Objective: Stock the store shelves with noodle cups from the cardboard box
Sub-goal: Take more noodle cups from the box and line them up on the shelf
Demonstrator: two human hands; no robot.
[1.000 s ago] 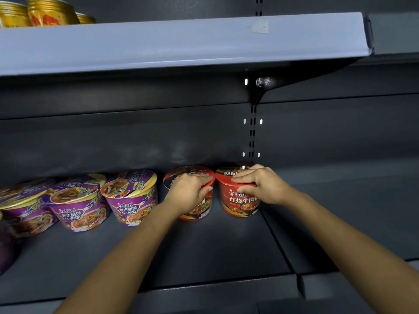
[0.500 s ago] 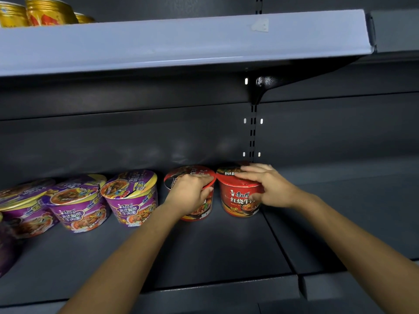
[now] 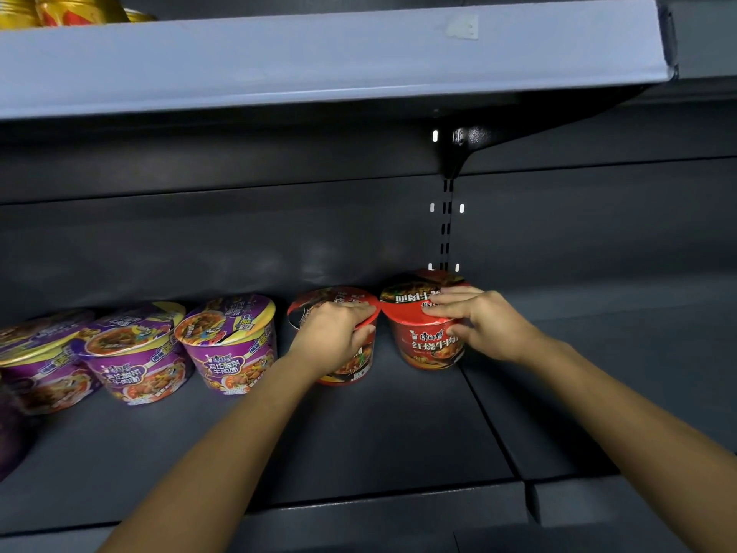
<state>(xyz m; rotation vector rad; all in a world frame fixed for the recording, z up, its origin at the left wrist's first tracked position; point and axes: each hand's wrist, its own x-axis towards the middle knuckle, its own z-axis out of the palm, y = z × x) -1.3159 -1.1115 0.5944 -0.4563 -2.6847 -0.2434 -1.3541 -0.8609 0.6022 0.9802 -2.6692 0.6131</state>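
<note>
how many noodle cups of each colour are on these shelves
red cups: 2, one gripped in each of the hands
purple cups: 3, plus a purple shape at the left edge too cut off to count
gold cups, top shelf: 3, cut off by the frame
total: 8

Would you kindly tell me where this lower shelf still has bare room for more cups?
Free: the lower shelf right of the right red cup, and the front strip before the row. Crowded: the back left, where the purple cups and the left red cup stand close together.
</note>
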